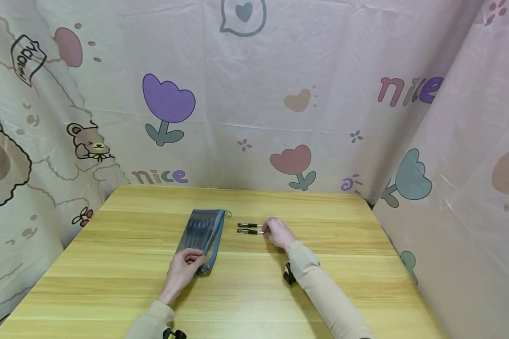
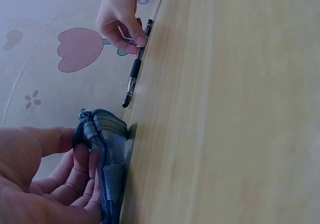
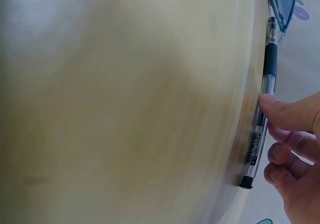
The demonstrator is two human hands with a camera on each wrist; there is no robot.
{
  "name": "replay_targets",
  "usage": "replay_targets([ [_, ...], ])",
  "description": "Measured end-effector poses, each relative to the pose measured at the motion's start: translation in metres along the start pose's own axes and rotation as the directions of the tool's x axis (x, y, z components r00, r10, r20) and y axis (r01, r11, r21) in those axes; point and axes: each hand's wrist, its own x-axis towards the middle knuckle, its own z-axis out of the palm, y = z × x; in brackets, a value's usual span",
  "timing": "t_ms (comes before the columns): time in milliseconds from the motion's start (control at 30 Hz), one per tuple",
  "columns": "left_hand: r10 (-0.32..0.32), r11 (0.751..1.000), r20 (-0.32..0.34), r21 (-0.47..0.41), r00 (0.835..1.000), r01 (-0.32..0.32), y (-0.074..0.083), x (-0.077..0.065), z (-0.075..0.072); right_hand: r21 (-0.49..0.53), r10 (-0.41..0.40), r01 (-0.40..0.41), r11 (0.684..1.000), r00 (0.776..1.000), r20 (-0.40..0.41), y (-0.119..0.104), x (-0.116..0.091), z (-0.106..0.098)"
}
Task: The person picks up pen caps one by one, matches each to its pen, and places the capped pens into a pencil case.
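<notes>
A translucent dark-blue zip pencil pouch (image 1: 193,231) lies on the table, with several pen-like shapes showing through it. My left hand (image 1: 182,272) pinches its near edge beside the zip. In the left wrist view, thumb and fingers of the left hand (image 2: 47,176) hold the blue trim of the pouch (image 2: 115,181). To the right, two black-gripped pens lie side by side, a far pen (image 1: 248,225) and a near pen (image 1: 249,231). Their right ends are covered by my right hand (image 1: 278,232). In the right wrist view its thumb and finger pinch a clear-barrelled pen (image 3: 254,146) at mid-barrel.
The wooden table (image 1: 237,301) ends at a patterned curtain (image 1: 237,155) behind, with more curtain along both sides. A small metal ring (image 1: 228,213) hangs at the pouch's far corner. A black wrist device (image 1: 289,274) sits under the right sleeve.
</notes>
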Motion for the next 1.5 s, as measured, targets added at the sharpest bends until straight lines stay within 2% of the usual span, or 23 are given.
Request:
replay_targets([
  [700, 0.007, 1.0, 0.008, -0.003, 1.0, -0.007, -0.001, 0.0, 0.0, -0.034, -0.014, 0.014, 0.999, 1.0, -0.004, 0.0, 0.003, 0.002],
  [933, 0.007, 1.0, 0.004, -0.004, 1.0, -0.007, -0.001, 0.0, 0.0, -0.064, -0.04, 0.039, 0.997, 0.999, -0.014, 0.001, 0.003, 0.002],
  [1500, -0.005, 1.0, -0.004, -0.005, 1.0, 0.005, -0.002, 0.001, 0.0, -0.078, -0.008, 0.007, 0.997, 1.0, -0.015, -0.01, -0.004, -0.002],
])
